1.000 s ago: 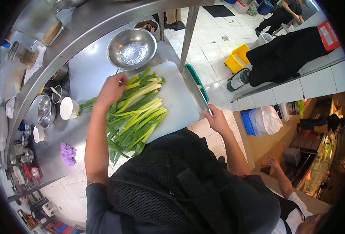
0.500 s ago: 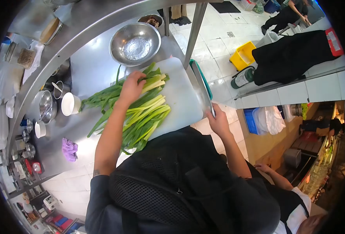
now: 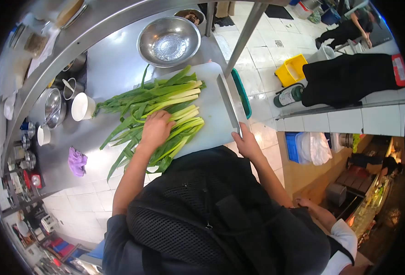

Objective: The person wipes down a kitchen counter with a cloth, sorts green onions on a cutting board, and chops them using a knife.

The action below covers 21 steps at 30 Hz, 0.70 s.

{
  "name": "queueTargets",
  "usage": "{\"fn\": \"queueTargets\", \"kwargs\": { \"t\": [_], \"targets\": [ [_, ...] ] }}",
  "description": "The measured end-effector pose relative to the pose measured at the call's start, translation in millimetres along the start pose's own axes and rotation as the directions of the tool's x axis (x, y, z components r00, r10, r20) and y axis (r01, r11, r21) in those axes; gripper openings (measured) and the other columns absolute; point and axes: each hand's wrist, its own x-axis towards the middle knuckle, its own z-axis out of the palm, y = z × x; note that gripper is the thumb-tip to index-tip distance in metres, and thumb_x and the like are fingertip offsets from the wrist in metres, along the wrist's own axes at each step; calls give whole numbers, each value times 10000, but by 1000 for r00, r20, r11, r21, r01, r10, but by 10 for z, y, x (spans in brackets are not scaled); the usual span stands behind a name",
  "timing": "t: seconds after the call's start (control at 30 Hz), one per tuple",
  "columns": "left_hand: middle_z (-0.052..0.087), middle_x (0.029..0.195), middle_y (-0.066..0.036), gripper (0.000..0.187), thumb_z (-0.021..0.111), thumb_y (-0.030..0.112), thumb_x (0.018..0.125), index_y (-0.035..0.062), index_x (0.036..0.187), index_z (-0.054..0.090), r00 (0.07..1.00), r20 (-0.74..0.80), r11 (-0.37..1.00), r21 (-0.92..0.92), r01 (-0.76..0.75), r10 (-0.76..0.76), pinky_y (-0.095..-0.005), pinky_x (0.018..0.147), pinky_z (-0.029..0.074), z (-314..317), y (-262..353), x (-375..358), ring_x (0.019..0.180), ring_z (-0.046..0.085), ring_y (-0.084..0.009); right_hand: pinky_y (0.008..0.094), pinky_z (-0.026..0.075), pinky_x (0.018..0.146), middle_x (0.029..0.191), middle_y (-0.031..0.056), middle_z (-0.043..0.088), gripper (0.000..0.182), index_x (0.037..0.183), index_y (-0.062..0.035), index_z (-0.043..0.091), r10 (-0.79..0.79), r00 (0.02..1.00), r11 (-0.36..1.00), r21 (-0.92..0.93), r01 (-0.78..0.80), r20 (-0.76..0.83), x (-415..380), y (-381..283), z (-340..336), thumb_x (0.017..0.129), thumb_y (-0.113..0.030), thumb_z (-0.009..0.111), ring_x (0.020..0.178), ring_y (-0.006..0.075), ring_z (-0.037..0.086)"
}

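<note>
Two bunches of leeks lie across the white cutting board, pale ends to the right and green leaves spreading left onto the steel counter. My left hand rests on the nearer bunch with its fingers curled over the stalks. In my right hand is the handle of a large knife. Its long blade lies along the board's right edge, pointing away from me and apart from the leeks.
A steel bowl stands behind the board, near a smaller bowl of dark food. A white tub and purple cloth are to the left. A green bin sits below the right edge. Another person is close at lower right.
My left hand has moved from the farther bunch to the nearer one. The knife has come left, from beside the board to over its right edge.
</note>
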Motion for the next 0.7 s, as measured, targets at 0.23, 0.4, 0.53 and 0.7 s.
{"fn": "queueTargets", "kwargs": {
  "t": [0.23,0.4,0.53,0.7],
  "targets": [
    [508,1453,-155,669,882,417,702,60,1220,655,999,34,972,235,-7,-1,-503,1088,402,1,503,-393,1360,452,-376,499,510,944,1180,338,659,507,1417,27,462,-81,994,994,-84,75,-67,-14,14,73,1000,-231,592,1111,496,640],
    [456,1489,-155,615,875,355,729,53,1213,646,976,217,1000,17,22,-25,-514,1088,406,-53,342,-254,1405,402,-379,513,505,947,1179,340,658,506,1415,24,460,-84,996,992,-98,80,-31,-21,27,60,995,-225,593,1116,506,632],
    [542,1387,-194,443,785,264,852,20,1188,631,990,124,993,-109,-47,61,-505,1011,455,-21,144,-205,1295,505,-391,518,506,934,1145,343,662,499,1405,23,466,-127,990,989,-83,121,-68,-25,-1,83,990,-223,596,1091,514,635],
    [670,971,-247,301,672,220,962,-47,1093,626,993,68,953,-282,108,-93,-453,863,503,-349,130,101,901,634,-432,515,504,942,1165,340,656,488,1397,20,472,-75,996,994,-80,72,-41,-41,-11,62,986,-212,596,1109,508,630]
  ]
}}
